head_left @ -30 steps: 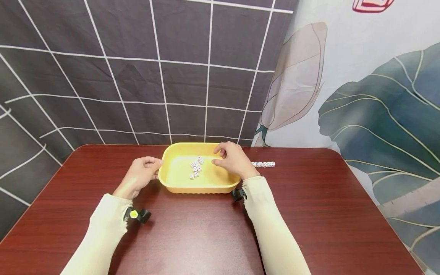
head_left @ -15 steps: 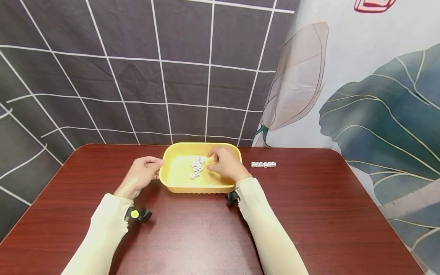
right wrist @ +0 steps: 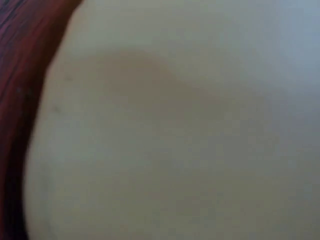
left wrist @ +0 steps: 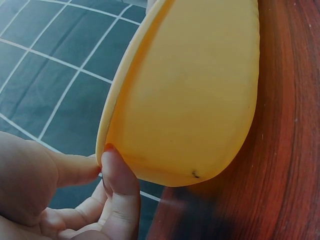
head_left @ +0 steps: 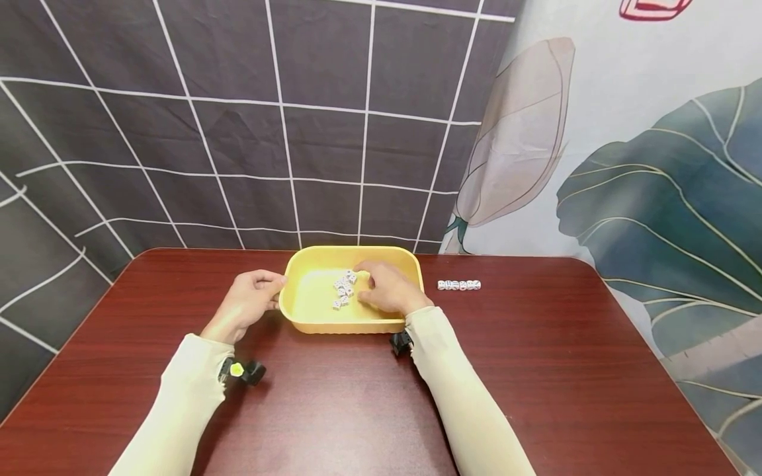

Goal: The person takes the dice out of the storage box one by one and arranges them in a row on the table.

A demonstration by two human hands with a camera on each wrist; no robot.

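Note:
A yellow plastic tray (head_left: 309,311) with rounded corners stands at the table's back edge in the head view. My left hand (head_left: 246,299) pinches its left rim; the left wrist view shows thumb and forefinger (left wrist: 120,172) on either side of the tray's lip (left wrist: 106,120). Inside lies a small cluster of white dice (head_left: 344,288) with coloured pips. My right hand (head_left: 389,289) reaches over the tray's right part, thumb and forefinger parted just right of the dice. A blurred pale surface of the tray (right wrist: 165,150) fills most of the right wrist view.
Several dice stand in a straight row (head_left: 459,285) on the dark red table (head_left: 571,370), right of the tray. A dark cloth with white grid lines (head_left: 321,145) hangs behind the table, and a leaf-patterned cloth (head_left: 667,211) hangs at the right.
My right hand has moved left from the tray's right side to the dice cluster, uncovering the whole dice row. My left hand keeps its pinch on the rim.

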